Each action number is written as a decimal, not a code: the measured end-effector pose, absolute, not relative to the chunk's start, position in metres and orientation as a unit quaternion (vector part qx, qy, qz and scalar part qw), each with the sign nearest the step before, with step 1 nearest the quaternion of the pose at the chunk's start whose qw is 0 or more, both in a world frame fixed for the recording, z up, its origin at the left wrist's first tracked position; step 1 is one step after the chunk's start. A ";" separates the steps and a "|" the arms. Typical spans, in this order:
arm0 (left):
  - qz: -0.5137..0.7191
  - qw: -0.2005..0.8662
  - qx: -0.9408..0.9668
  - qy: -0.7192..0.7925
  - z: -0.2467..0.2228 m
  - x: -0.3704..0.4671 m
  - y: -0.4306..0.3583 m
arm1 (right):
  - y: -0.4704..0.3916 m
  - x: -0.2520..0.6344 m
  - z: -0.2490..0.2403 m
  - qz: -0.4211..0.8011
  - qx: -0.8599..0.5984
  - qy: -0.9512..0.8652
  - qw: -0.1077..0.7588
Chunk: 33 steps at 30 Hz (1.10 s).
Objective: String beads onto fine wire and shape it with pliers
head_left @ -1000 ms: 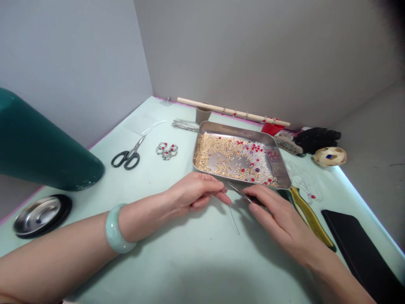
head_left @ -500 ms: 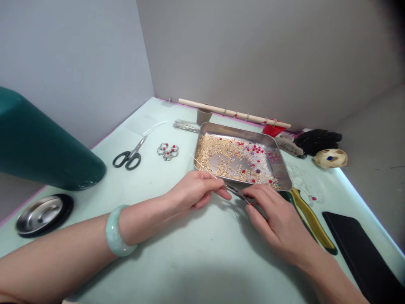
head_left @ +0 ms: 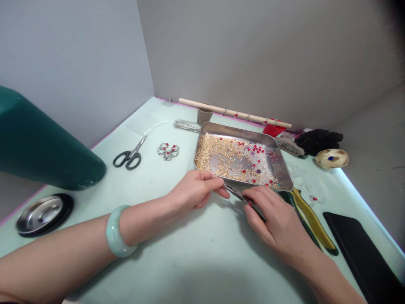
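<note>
1. Silvery thin wire (head_left: 233,207) is pinched in the fingertips of the left hand (head_left: 202,190), a loose end dangling below. Whatever else is in that pinch, can't tell, fingers cover it.
2. Right hand (head_left: 276,213) has its fingers closed round some slim pliers (head_left: 236,192), tips right at the left fingertips.
3. Biggest obstacle is the metal tray (head_left: 242,132) full of beads (head_left: 218,147), just past both hands; the left one overlaps its near rim in view.
4. Chunky yellow-green handles (head_left: 311,219) sit beside the right hand, partly hidden by it, then a flat black thing (head_left: 357,247).
5. Left side: black-handled scissors (head_left: 128,159), a red-beaded piece (head_left: 168,151), and a fat green cylinder (head_left: 47,145).
6. Wooden stick (head_left: 253,118) runs along behind the tray.
</note>
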<state>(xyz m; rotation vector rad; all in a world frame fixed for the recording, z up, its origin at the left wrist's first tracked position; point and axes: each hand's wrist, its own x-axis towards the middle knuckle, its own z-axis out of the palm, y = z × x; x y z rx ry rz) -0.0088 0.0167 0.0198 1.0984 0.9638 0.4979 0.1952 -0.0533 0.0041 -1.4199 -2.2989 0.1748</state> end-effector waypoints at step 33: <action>0.224 0.727 0.494 0.421 0.023 -0.011 0.018 | -0.060 0.187 0.007 0.069 -0.528 -0.817 0.220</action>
